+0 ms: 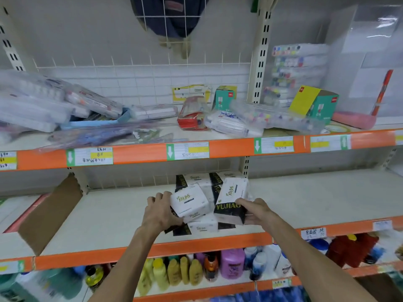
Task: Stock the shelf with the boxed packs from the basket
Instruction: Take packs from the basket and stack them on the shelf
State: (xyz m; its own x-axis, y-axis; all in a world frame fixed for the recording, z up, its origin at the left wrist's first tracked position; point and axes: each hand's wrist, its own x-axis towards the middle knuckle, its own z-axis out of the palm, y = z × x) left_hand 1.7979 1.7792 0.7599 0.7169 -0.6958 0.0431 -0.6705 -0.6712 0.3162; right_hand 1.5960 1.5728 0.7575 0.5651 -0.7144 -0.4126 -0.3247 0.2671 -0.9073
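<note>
Both hands are over the middle shelf [109, 216], each gripping a white-and-black boxed pack. My left hand [160, 211] holds a tilted pack [189, 202] by its left side. My right hand [254, 211] grips the lower right of a second pack [232, 200], marked YUJIAO and held more upright. Under and behind them, a small pile of the same packs [201, 225] lies on the shelf, with more packs [204, 179] stacked at the back. No basket is in view.
A cardboard divider [51, 212] leans on the middle shelf at left. The upper shelf [139, 150] holds clear plastic cases, teal boxes and a red packet. Bottles [174, 273] stand on the shelf below. A white wire grid backs the upper shelf.
</note>
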